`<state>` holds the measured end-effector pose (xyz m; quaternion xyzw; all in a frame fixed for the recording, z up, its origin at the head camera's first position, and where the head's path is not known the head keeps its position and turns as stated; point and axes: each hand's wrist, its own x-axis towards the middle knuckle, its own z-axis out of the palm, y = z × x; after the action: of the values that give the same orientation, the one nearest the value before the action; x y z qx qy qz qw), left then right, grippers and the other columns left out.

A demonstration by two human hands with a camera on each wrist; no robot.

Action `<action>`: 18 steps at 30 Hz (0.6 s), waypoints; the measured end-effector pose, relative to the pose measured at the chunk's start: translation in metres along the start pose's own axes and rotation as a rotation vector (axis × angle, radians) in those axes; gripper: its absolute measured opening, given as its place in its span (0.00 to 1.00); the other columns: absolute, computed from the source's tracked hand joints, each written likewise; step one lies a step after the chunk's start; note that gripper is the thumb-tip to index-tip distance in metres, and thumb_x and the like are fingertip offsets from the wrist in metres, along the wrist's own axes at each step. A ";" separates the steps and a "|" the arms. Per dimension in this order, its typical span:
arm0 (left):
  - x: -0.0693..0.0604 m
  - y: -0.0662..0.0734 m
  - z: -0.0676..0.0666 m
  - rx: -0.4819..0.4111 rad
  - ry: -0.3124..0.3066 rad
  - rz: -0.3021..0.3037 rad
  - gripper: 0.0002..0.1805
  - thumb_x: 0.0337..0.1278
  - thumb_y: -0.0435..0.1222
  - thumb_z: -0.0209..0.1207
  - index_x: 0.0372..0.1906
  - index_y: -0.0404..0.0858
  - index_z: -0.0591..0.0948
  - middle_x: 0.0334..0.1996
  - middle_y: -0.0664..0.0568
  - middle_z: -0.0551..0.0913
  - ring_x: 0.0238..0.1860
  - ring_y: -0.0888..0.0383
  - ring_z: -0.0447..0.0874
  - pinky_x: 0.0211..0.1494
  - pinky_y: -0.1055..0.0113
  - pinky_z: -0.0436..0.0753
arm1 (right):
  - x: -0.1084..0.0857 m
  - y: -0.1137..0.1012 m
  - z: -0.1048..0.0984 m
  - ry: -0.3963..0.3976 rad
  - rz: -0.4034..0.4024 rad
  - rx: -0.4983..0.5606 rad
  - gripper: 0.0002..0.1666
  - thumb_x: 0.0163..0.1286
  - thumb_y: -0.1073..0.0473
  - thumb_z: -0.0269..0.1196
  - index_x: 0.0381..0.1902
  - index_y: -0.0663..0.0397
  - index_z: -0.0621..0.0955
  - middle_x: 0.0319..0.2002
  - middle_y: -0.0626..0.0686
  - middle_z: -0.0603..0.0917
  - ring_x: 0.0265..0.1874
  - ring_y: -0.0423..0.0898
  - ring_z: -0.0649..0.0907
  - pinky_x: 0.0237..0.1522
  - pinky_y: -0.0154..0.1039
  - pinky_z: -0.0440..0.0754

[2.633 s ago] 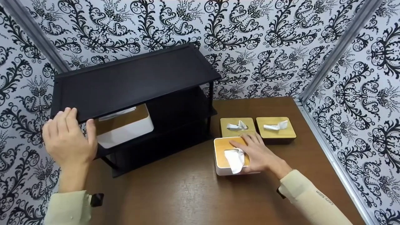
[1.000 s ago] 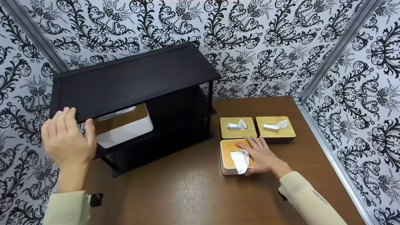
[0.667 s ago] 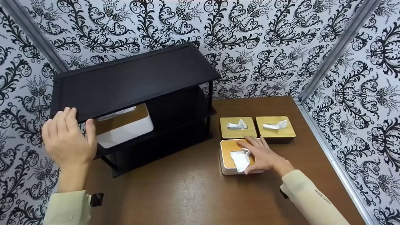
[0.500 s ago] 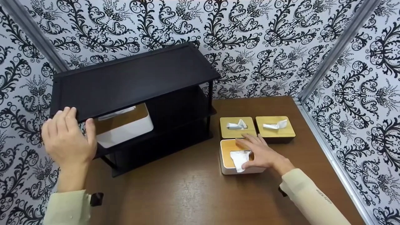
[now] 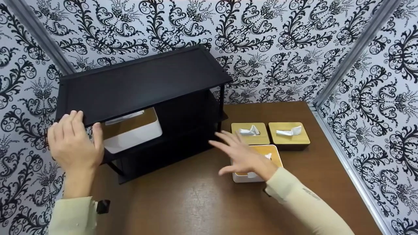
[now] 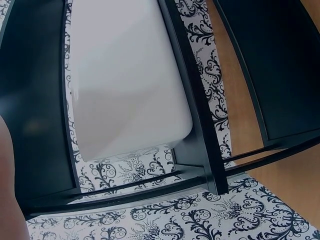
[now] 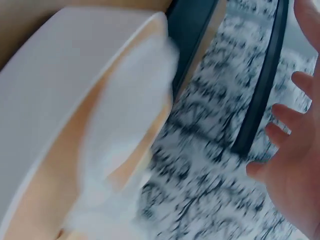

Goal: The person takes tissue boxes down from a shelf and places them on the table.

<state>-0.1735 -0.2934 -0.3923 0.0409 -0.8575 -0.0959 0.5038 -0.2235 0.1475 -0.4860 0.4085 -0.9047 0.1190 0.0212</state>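
Note:
My left hand [image 5: 74, 145] rests on the front left corner of a black shelf rack [image 5: 147, 78], fingers over the top board, thumb at its front edge. Under that board, on the middle tier, sits a white tissue box [image 5: 135, 135] with a wood-look lid; its white side [image 6: 125, 85] fills much of the left wrist view. Spread and holding nothing, my right hand [image 5: 241, 156] hovers over a second white tissue box [image 5: 277, 156] on the table, partly covering it. In the right wrist view this box [image 7: 60, 65] and its tissue [image 7: 125, 100] are blurred, apart from the hand [image 7: 295, 160].
Behind the nearer white box stand two dark tissue boxes with wood-look lids, a left one [image 5: 258, 139] and a right one [image 5: 290, 140]. The brown table [image 5: 183, 199] extends in front. Patterned walls [image 5: 183, 19] close off the back and sides.
My right hand slid the white tissue box slightly right, up against the dark boxes, handled its tissue, then let go and moved left with fingers spread. My left hand stays on the rack.

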 end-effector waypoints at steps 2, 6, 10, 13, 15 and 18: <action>0.000 0.000 0.000 0.001 0.000 0.000 0.33 0.64 0.54 0.43 0.58 0.33 0.77 0.58 0.39 0.80 0.60 0.40 0.74 0.72 0.50 0.64 | 0.012 -0.010 0.000 -0.018 -0.014 -0.047 0.64 0.47 0.14 0.52 0.77 0.35 0.53 0.79 0.55 0.50 0.77 0.59 0.52 0.72 0.71 0.45; 0.000 0.000 -0.001 0.007 -0.013 -0.004 0.33 0.64 0.55 0.42 0.58 0.33 0.77 0.59 0.39 0.79 0.61 0.40 0.74 0.72 0.49 0.64 | 0.033 -0.026 -0.002 -0.026 -0.052 -0.122 0.65 0.47 0.13 0.51 0.77 0.34 0.52 0.79 0.56 0.50 0.77 0.60 0.54 0.73 0.69 0.47; 0.000 0.000 -0.001 0.003 -0.012 -0.004 0.33 0.64 0.55 0.43 0.58 0.33 0.77 0.59 0.39 0.79 0.61 0.40 0.74 0.73 0.50 0.64 | 0.053 -0.041 -0.006 -0.019 -0.084 -0.162 0.65 0.46 0.13 0.52 0.77 0.32 0.51 0.78 0.56 0.51 0.76 0.60 0.55 0.73 0.69 0.48; 0.000 0.000 -0.001 0.006 -0.014 -0.005 0.33 0.64 0.55 0.43 0.58 0.33 0.77 0.59 0.39 0.79 0.61 0.40 0.73 0.73 0.50 0.63 | 0.067 -0.051 -0.007 -0.007 -0.100 -0.191 0.65 0.46 0.12 0.51 0.78 0.30 0.50 0.78 0.55 0.51 0.76 0.59 0.55 0.73 0.69 0.48; 0.000 0.000 -0.001 0.009 -0.018 -0.005 0.33 0.64 0.55 0.42 0.59 0.33 0.76 0.59 0.39 0.79 0.61 0.40 0.73 0.73 0.50 0.63 | 0.077 -0.058 -0.008 0.008 -0.110 -0.209 0.65 0.46 0.12 0.51 0.78 0.30 0.50 0.78 0.55 0.51 0.76 0.58 0.55 0.73 0.68 0.49; 0.000 0.000 -0.001 0.012 -0.024 -0.006 0.33 0.65 0.55 0.42 0.59 0.33 0.76 0.59 0.40 0.79 0.61 0.41 0.73 0.73 0.51 0.63 | 0.092 -0.069 -0.010 0.023 -0.116 -0.236 0.65 0.46 0.12 0.51 0.78 0.30 0.49 0.79 0.54 0.51 0.77 0.56 0.55 0.73 0.68 0.50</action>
<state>-0.1727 -0.2940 -0.3922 0.0455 -0.8639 -0.0927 0.4929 -0.2338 0.0381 -0.4502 0.4533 -0.8870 0.0149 0.0865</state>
